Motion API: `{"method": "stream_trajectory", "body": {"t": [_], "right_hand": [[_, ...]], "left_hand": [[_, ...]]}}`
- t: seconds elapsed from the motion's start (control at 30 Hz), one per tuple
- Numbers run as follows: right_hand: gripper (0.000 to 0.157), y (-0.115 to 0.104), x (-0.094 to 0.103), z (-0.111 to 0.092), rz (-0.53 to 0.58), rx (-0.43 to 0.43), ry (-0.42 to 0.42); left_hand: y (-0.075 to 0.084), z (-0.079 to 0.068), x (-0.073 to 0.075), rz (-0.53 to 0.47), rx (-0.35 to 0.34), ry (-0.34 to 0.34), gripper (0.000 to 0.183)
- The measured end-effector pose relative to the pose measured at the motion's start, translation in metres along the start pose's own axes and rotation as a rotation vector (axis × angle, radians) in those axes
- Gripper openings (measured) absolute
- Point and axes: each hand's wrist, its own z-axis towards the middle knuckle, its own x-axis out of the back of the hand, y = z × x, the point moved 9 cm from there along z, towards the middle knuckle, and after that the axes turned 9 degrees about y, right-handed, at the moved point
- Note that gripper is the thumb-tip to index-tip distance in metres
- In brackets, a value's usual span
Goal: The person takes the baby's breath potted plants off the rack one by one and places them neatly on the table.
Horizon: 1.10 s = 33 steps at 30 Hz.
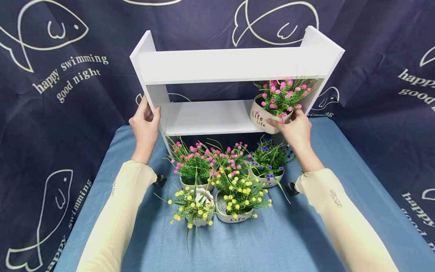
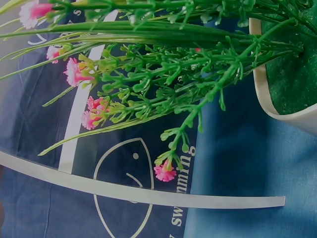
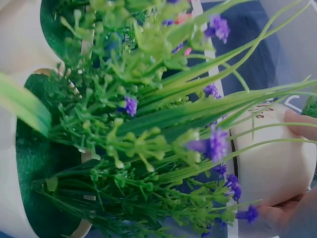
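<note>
My right hand grips a cream oval flowerpot marked "Life", its thumb across the front. Pink artificial flowers fill this pot, which leans a little at the right end of the white shelf's middle board. Whether its base touches the board I cannot tell. On the left, my left hand pinches the shelf's side panel between thumb and fingers. In the right wrist view, the held flowerpot shows behind blurred purple flowers, with fingertips on it.
Before the shelf, on the blue cloth, stand two pink-flowered plants, a purple-flowered pot, a yellow-flowered white pot and a yellow-flowered oval pot. A dark fish-print curtain hangs behind.
</note>
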Motion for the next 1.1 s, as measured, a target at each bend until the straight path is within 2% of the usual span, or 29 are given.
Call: {"method": "stream_trajectory", "body": {"t": [0.13, 0.33, 0.57, 0.8, 1.03, 1.1], "right_hand": [[0.059, -0.001, 0.004, -0.007, 0.012, 0.018, -0.018], [0.079, -0.003, 0.011, -0.019, 0.07, 0.016, -0.069], [0.074, -0.004, 0.023, -0.032, 0.073, 0.038, -0.063], [0.079, 0.0, 0.035, -0.042, 0.031, 0.051, -0.081], [0.065, 0.001, 0.044, -0.048, -0.007, 0.158, -0.089], [0.064, 0.002, 0.046, -0.05, 0.008, 0.16, -0.081]], "left_hand": [[-0.001, 0.0, 0.001, 0.0, 0.0, 0.005, 0.049], [-0.002, 0.0, 0.001, 0.007, 0.013, 0.005, 0.048], [-0.002, 0.0, 0.001, -0.001, 0.017, 0.005, 0.047], [-0.003, 0.0, 0.001, 0.002, 0.025, 0.004, 0.047], [-0.001, -0.001, 0.0, -0.003, 0.019, 0.006, 0.047], [0.0, 0.0, 0.0, -0.008, 0.019, 0.008, 0.047]]}}
